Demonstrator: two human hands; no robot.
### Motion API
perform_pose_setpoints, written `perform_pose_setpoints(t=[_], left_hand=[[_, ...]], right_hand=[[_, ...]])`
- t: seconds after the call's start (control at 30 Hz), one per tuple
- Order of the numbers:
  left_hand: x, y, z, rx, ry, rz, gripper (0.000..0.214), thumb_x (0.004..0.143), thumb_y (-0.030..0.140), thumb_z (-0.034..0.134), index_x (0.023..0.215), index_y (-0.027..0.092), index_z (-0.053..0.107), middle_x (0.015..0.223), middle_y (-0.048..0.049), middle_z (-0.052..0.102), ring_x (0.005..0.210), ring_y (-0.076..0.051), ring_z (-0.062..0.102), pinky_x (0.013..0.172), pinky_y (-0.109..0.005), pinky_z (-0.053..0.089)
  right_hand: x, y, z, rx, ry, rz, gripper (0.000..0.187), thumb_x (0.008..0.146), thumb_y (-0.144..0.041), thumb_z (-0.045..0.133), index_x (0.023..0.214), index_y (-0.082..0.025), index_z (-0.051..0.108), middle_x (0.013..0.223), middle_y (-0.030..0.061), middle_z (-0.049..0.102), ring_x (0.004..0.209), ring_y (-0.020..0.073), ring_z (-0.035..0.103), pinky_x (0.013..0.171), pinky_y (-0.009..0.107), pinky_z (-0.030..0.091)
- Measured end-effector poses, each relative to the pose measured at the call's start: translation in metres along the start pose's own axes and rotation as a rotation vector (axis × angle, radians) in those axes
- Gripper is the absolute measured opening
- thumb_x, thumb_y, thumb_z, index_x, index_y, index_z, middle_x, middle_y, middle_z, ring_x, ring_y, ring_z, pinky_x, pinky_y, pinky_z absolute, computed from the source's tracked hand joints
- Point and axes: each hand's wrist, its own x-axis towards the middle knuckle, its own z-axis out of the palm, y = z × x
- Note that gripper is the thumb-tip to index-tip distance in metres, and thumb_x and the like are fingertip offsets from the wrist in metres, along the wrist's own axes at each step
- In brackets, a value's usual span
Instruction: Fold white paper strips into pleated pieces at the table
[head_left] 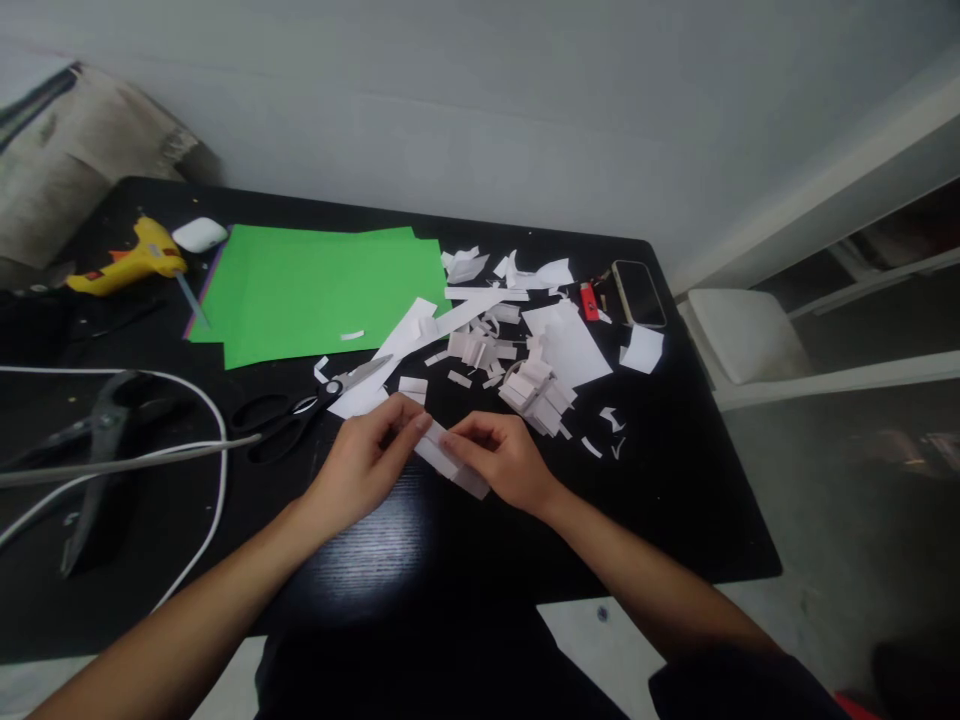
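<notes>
Between my two hands is a small strip of white paper (442, 455), held above the black table near its front. My left hand (375, 450) pinches the strip's upper left end between thumb and fingers. Farther along it, my right hand (504, 455) grips the paper, thumb on top; the lower end sticks out below. Beyond my right hand lies a pile of small folded white paper pieces (534, 392). Black-handled scissors (315, 400) rest to the left of my left hand, their blades lying over white paper strips (409, 340).
Green sheets (322, 290) cover the table's back left, beside a yellow glue gun (139, 260) and a white case (199, 235). A white cable (222, 470) loops at left near pliers (101, 450). A red lighter (589, 302) and a phone (639, 294) lie back right.
</notes>
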Motion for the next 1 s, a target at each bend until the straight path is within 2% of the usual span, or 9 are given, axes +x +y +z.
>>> perform_pose_setpoints(t=[0.33,0.43,0.53,0.63,0.7,0.77,0.9,1.0], left_hand=[[0.007,-0.004,-0.008,-0.01,0.165,-0.04,0.026,0.099,0.045,0.059,0.093,0.021,0.066,0.067,0.0041,0.054,0.059,-0.013,0.048,0.055,-0.026,0.037],[0.009,-0.006,-0.006,-0.114,0.191,-0.067,0.024,0.098,0.044,0.061,0.107,0.022,0.064,0.059,0.0072,0.047,0.052,-0.012,0.044,0.049,-0.025,0.033],[0.009,-0.008,-0.004,-0.19,0.152,-0.083,0.023,0.1,0.043,0.059,0.109,0.022,0.059,0.057,0.008,0.047,0.05,-0.012,0.044,0.047,-0.024,0.033],[0.008,-0.008,-0.003,-0.151,0.09,-0.064,0.029,0.104,0.047,0.051,0.1,0.02,0.061,0.064,0.004,0.054,0.055,-0.012,0.05,0.052,-0.025,0.038],[0.007,-0.006,-0.004,-0.117,0.037,-0.038,0.034,0.105,0.048,0.047,0.102,0.019,0.064,0.072,0.0007,0.059,0.062,-0.013,0.055,0.058,-0.026,0.044],[0.006,-0.005,-0.006,-0.096,-0.015,-0.012,0.036,0.103,0.05,0.05,0.112,0.018,0.065,0.081,-0.0016,0.063,0.068,-0.015,0.059,0.064,-0.029,0.049],[0.003,-0.003,-0.008,-0.072,-0.138,0.023,0.045,0.094,0.046,0.067,0.13,0.02,0.057,0.095,-0.0035,0.069,0.081,-0.019,0.065,0.071,-0.031,0.052],[0.003,-0.005,-0.007,-0.044,-0.115,0.006,0.041,0.096,0.043,0.064,0.129,0.02,0.058,0.09,-0.0018,0.069,0.078,-0.019,0.065,0.073,-0.031,0.052]], right_hand=[[0.003,0.003,-0.003,0.039,-0.032,0.017,0.018,0.082,-0.038,0.08,0.084,-0.02,0.077,0.082,0.0021,0.077,0.075,0.017,0.07,0.071,0.03,0.056],[0.0,0.002,-0.002,0.135,-0.062,0.014,0.028,0.08,-0.032,0.082,0.105,-0.023,0.073,0.09,0.0018,0.077,0.081,0.0178,0.073,0.073,0.03,0.058],[-0.002,0.001,0.0,0.234,-0.138,-0.009,0.049,0.079,-0.022,0.081,0.125,-0.028,0.064,0.1,0.001,0.076,0.086,0.0175,0.074,0.078,0.032,0.06],[-0.002,0.002,0.0,0.257,-0.155,-0.039,0.049,0.08,-0.018,0.08,0.125,-0.028,0.063,0.101,0.0,0.074,0.086,0.0164,0.074,0.082,0.033,0.06],[0.0,0.005,0.0,0.268,-0.133,-0.05,0.048,0.08,-0.018,0.08,0.124,-0.028,0.064,0.099,-0.0005,0.073,0.086,0.0158,0.073,0.082,0.032,0.06],[0.002,0.008,-0.001,0.288,-0.112,-0.046,0.052,0.077,-0.018,0.083,0.124,-0.028,0.063,0.099,-0.0008,0.072,0.086,0.0154,0.072,0.082,0.031,0.06],[0.005,0.013,-0.003,0.338,-0.088,-0.019,0.063,0.073,-0.02,0.087,0.127,-0.028,0.056,0.1,-0.0012,0.073,0.087,0.0162,0.072,0.082,0.032,0.06],[0.005,0.016,-0.002,0.347,-0.073,-0.027,0.065,0.073,-0.021,0.087,0.127,-0.029,0.052,0.098,-0.0023,0.073,0.086,0.0161,0.073,0.082,0.032,0.06]])
